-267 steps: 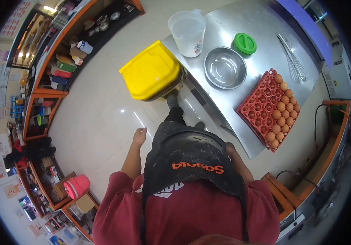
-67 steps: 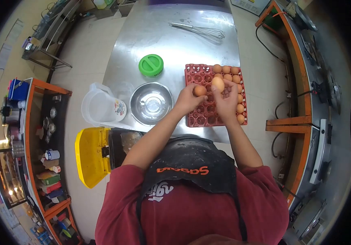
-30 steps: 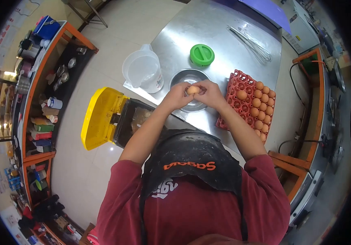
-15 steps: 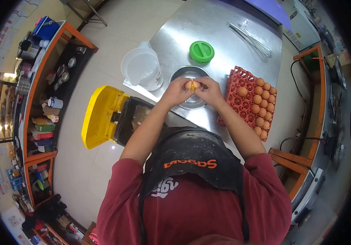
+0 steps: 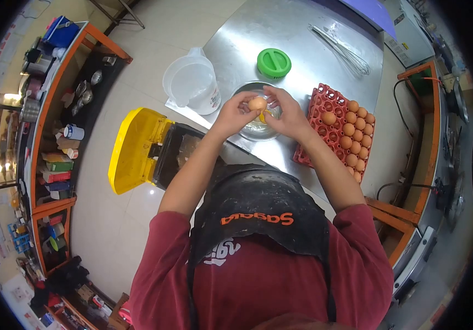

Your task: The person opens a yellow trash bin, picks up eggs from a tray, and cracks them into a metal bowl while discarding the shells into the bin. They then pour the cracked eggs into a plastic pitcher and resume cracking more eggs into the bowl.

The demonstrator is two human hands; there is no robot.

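My left hand point(image 5: 235, 114) pinches a brown eggshell point(image 5: 257, 103) over a round metal bowl point(image 5: 255, 136). The egg is cracked apart, and yellow yolk point(image 5: 262, 116) shows just beneath the shell. On the other side my right hand point(image 5: 287, 114) curls its thumb and fingers round what looks like the other part of the shell, mostly hidden. Clear, shiny egg white appears inside the bowl. To the right, a red egg tray point(image 5: 317, 118) holds several brown eggs point(image 5: 348, 130), with bare cups on its left side.
A green lid point(image 5: 274, 63) lies behind the bowl on the steel table point(image 5: 236, 44). A whisk point(image 5: 340, 49) rests farther back. At the left table edge stands a white plastic jug point(image 5: 192, 82). Below it is a bin with its yellow lid point(image 5: 132, 151) raised.
The cracked egg has been pulled wider apart. My hands have risen slightly, the right one has spread and tilted, and the yolk hangs lower toward the bowl.
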